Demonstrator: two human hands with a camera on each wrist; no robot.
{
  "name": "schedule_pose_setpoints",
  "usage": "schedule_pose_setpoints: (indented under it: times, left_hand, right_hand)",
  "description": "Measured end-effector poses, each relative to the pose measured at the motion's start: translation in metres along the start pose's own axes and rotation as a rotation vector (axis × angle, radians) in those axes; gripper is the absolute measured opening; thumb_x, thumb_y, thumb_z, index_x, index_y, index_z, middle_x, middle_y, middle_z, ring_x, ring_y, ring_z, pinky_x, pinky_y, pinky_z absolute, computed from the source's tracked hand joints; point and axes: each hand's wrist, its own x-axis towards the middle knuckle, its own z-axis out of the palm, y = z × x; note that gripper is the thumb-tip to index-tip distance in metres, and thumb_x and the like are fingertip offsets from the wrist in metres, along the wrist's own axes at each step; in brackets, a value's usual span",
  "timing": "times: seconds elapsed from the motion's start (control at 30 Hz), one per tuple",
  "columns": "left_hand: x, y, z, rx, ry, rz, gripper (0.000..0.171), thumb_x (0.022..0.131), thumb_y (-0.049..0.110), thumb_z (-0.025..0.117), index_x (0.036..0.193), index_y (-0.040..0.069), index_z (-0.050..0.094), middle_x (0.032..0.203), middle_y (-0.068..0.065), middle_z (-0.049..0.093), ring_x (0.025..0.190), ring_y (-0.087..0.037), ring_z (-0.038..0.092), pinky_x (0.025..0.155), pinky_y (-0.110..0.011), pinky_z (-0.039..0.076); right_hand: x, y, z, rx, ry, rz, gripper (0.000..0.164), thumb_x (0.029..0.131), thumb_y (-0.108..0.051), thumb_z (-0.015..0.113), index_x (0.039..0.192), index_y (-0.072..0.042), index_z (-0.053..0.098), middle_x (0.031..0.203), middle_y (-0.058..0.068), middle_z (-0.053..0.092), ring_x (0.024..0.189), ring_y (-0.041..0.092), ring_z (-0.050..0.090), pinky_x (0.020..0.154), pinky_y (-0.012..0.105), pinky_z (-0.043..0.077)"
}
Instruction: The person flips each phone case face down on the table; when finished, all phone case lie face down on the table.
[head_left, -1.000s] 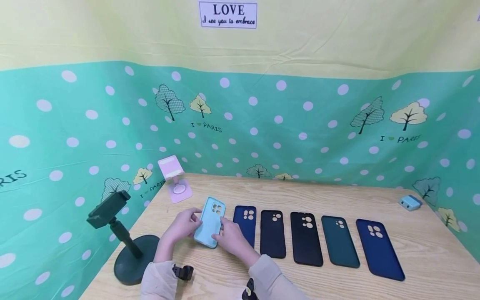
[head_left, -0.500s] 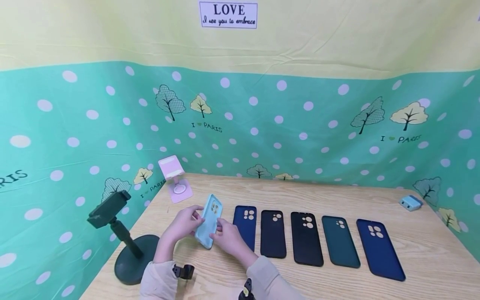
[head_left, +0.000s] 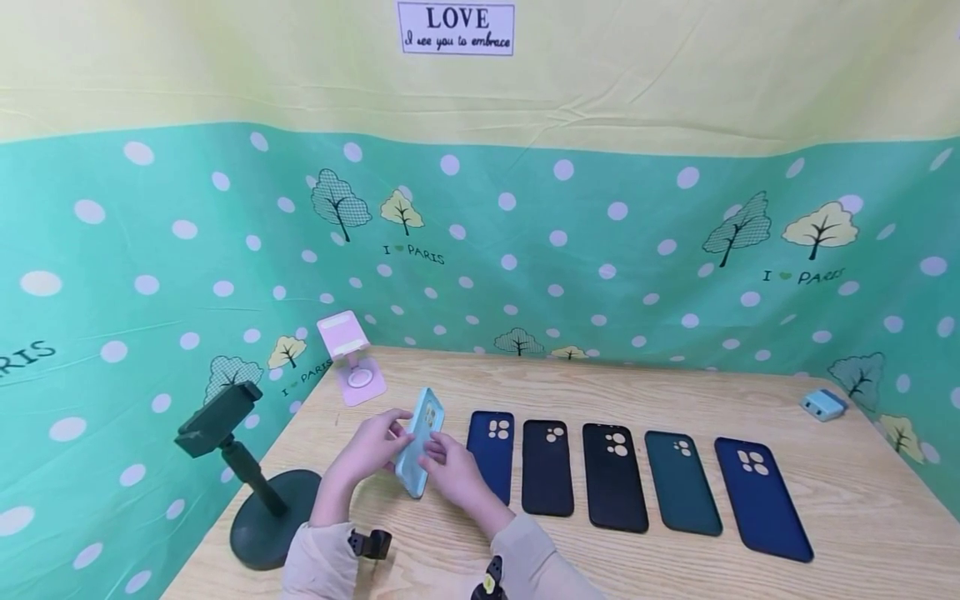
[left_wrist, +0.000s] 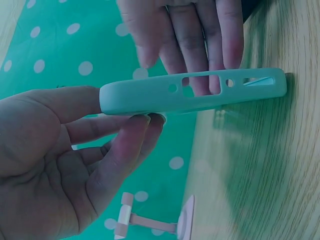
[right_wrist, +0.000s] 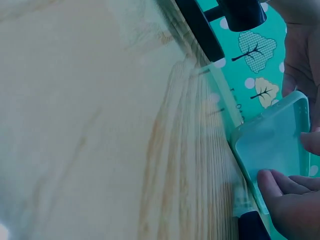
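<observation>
A light blue phone case (head_left: 420, 446), with camera holes near its top, stands tilted close over the table at the left of the case row. My left hand (head_left: 372, 450) grips its left side; in the left wrist view, thumb and fingers meet around one end of the case (left_wrist: 190, 92), seen edge-on with its side cutouts. My right hand (head_left: 453, 471) is at the case's right side. In the left wrist view its fingers (left_wrist: 190, 37) stretch towards the inner face, one fingertip showing through a cutout. The right wrist view shows the case's hollow inside (right_wrist: 275, 145).
Several phone cases lie in a row to the right: a blue one (head_left: 491, 454), two black ones, a dark green one (head_left: 684, 483) and another blue one (head_left: 763, 500). A pink phone stand (head_left: 351, 358) and a black stand (head_left: 262, 508) are at left, a blue charger (head_left: 823, 405) at far right.
The light blue case has turned from nearly facing the head camera to a narrower, edge-on angle. My right fingers have shifted slightly left and upwards along with it.
</observation>
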Motion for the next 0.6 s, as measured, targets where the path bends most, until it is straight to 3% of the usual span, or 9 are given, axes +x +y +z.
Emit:
schedule_pose_setpoints:
  times: [0.27, 0.6]
  left_hand:
    - [0.0010, -0.0010, 0.0000, -0.035, -0.018, 0.007, 0.035, 0.097, 0.000, 0.049, 0.132, -0.004, 0.052, 0.095, -0.015, 0.060, 0.074, -0.016, 0.063, 0.055, -0.031, 0.059]
    - [0.0004, -0.0014, -0.0005, -0.064, -0.039, 0.020, 0.036, 0.098, 0.001, 0.049, 0.133, -0.004, 0.051, 0.103, -0.018, 0.060, 0.077, -0.017, 0.065, 0.058, -0.032, 0.060]
  right_hand:
    - [-0.0005, -0.0004, 0.0011, 0.086, 0.026, 0.015, 0.052, 0.097, -0.024, 0.056, 0.139, 0.005, 0.045, 0.128, 0.019, 0.062, 0.118, 0.033, 0.061, 0.093, 0.037, 0.056]
    - [-0.0024, -0.0048, 0.0016, 0.165, 0.028, 0.041, 0.054, 0.097, -0.028, 0.057, 0.140, 0.002, 0.045, 0.129, 0.019, 0.061, 0.117, 0.033, 0.062, 0.086, 0.036, 0.058]
